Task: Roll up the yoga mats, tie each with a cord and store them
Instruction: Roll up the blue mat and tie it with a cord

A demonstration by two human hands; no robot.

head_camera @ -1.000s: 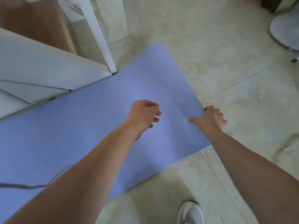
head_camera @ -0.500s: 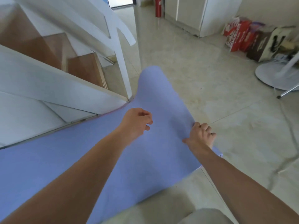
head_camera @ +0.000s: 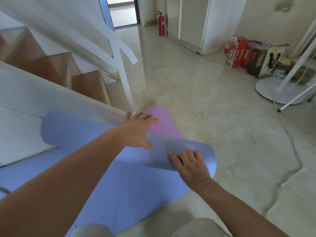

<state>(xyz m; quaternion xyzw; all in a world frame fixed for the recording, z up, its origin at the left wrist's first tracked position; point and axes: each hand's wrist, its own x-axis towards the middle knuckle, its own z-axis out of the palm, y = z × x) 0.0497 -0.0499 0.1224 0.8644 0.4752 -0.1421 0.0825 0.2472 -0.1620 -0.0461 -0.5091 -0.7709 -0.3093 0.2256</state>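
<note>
One blue mat (head_camera: 136, 189) lies flat on the tiled floor (head_camera: 222, 134) just ahead of the person's knees (head_camera: 196, 226), running away to the left. Its far end is turned back over itself in a loose, sagging curl. That curl suggests a thin, light foam sheet: soft enough to roll, springy enough to flop open if let go, and not likely to slip much under a palm. The right grip (head_camera: 189, 166) sits on the turned-over flap near its right edge with fingers bent. Whether they hook under the edge or only press down cannot be told. The left grip (head_camera: 138, 129) is spread wide and holds nothing, with the thumb on the flap and the fingers reaching past it. A sensible hold would be both palms on top of the curl, well apart toward the two long edges, so that the roll starts tight and straight. Just beyond the left fingers shows one pink patch (head_camera: 162, 120), either a second mat underneath or this mat's other face. A dark loop (head_camera: 4, 190) at the left margin may be a cord, though too little of it shows. So the count is one mat for certain, perhaps two, and one possible cord. Farther off are one staircase (head_camera: 85, 86), one round stand base (head_camera: 273, 89), a few bags (head_camera: 237, 52) and one fire extinguisher (head_camera: 161, 23).
</note>
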